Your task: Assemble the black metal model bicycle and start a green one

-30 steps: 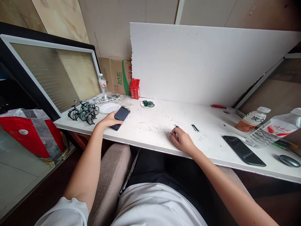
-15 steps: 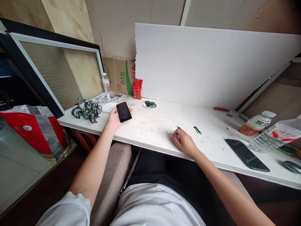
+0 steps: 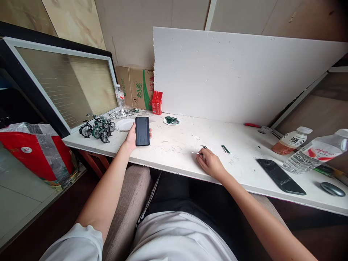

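Observation:
My left hand (image 3: 131, 139) is closed around a smartphone (image 3: 143, 131), held upright above the table with its screen facing me and dimly lit. Resting on the table edge, my right hand (image 3: 213, 164) has its fingers closed on a thin metal tool (image 3: 194, 152) that points left; its exact kind is too small to make out. A small dark part (image 3: 204, 146) lies just beyond those fingertips. To their right is a small green part (image 3: 225, 149). Miniature model bicycles (image 3: 96, 127) in black and green stand together at the table's left end.
Behind the phone lies a white plate (image 3: 123, 125); a smaller dish (image 3: 165, 123) holds green bicycle parts. A red carton (image 3: 157, 103) and a water bottle (image 3: 120, 97) stand at the back. Rightward are another phone (image 3: 280, 175), a drink bottle (image 3: 292, 141), a large bottle (image 3: 304, 159) and a mouse (image 3: 333, 189).
The smartphone in my left hand has turned from tilted to upright, and its black screen now shows a dim display. My right hand stays in place with the metal tool.

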`<state>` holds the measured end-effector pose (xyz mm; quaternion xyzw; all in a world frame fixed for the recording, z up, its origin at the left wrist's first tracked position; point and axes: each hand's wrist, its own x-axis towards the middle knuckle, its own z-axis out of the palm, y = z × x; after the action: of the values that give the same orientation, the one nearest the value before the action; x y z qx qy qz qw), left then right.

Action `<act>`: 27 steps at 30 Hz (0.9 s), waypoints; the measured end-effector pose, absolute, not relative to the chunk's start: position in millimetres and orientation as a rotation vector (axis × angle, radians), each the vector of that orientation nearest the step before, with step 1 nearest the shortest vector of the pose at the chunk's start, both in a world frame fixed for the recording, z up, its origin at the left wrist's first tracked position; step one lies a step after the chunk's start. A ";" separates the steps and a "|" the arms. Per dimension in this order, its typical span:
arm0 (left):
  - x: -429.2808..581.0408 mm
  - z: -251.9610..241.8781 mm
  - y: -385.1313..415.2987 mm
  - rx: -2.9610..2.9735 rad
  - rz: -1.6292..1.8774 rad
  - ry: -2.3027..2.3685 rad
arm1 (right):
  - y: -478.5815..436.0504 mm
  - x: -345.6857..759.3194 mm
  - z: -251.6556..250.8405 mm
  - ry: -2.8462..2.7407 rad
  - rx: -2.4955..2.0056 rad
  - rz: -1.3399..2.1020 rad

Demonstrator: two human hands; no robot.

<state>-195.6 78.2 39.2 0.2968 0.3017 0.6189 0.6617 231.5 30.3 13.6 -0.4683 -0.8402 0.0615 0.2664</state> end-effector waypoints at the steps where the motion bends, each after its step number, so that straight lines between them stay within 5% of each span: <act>1: -195.9 38.2 78.2 0.679 1.384 0.688 | 30.2 231.3 13.9 -2.270 -1.265 0.164; 27: -201.1 30.8 80.0 0.690 1.447 0.769 | 29.3 232.1 14.9 -2.275 -1.242 0.181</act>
<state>-201.1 80.0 30.8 0.3013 0.3357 0.6318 0.6303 232.1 29.3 14.9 -0.4606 -0.8434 0.0671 0.2684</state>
